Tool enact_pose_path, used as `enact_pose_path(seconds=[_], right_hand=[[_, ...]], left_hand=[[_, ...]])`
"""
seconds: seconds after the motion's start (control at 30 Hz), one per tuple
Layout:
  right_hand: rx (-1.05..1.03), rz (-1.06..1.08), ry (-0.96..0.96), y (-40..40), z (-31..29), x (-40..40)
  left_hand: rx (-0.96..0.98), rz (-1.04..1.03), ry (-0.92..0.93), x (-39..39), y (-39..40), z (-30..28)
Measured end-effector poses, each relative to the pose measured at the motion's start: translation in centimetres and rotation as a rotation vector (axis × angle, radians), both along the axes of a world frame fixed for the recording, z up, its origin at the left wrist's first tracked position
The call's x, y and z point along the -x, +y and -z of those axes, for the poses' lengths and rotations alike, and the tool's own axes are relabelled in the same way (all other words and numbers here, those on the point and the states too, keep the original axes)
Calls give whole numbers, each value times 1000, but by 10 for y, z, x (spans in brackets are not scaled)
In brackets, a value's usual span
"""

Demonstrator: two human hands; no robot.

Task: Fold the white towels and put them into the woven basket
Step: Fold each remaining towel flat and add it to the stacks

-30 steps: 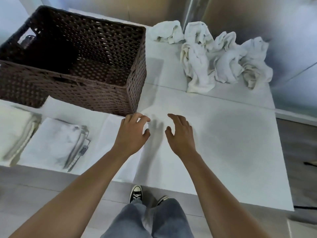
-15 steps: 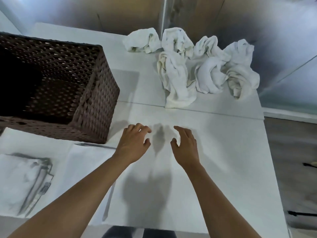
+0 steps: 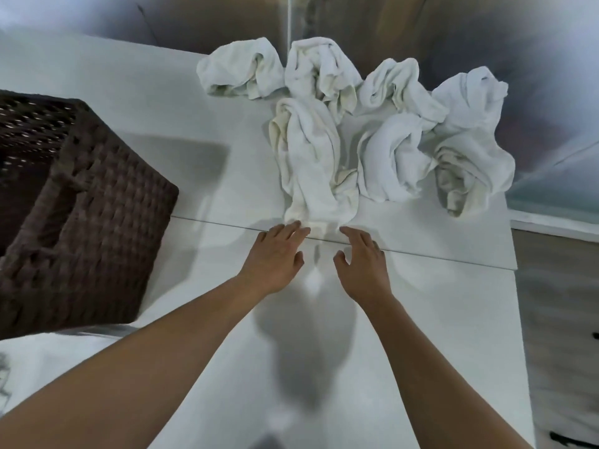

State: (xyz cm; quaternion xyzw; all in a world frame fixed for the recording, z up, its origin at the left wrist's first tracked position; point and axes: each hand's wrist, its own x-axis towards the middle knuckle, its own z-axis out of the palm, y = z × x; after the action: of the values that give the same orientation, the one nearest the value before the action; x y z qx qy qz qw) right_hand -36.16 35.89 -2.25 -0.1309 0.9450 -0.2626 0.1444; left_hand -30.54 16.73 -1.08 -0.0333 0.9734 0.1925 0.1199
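White table point(image 3: 453, 335) under everything. Brown woven basket point(image 3: 97, 228) left of the crumpled white towels point(image 3: 372, 137), well apart. Left hand point(image 3: 275, 257) and right hand point(image 3: 364, 265) just below the nearest towel point(image 3: 311, 170), fingers loosely spread, gripping nothing, tips at its hem.

One view only: head cam, wide-angle, looking forward and steeply down over your forearms at the worktop point(image 3: 421, 319). Close range; basket point(image 3: 97, 222) cut off at left edge, towel pile point(image 3: 356, 131) at top.
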Motion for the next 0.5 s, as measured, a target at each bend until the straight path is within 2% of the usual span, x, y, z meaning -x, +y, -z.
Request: enact_pose_path(seconds=[0.1, 0.2, 0.33, 0.5], right_hand=[[-17, -40, 3, 4, 7, 11], [-39, -71, 4, 5, 16, 11], [-38, -74, 16, 5, 24, -2], [-46, -75, -14, 0, 21, -22]], left_hand=[[55, 7, -49, 9, -2, 16], [107, 2, 28, 5, -6, 28], [35, -69, 146, -7, -9, 31], [-20, -134, 163, -17, -19, 31]])
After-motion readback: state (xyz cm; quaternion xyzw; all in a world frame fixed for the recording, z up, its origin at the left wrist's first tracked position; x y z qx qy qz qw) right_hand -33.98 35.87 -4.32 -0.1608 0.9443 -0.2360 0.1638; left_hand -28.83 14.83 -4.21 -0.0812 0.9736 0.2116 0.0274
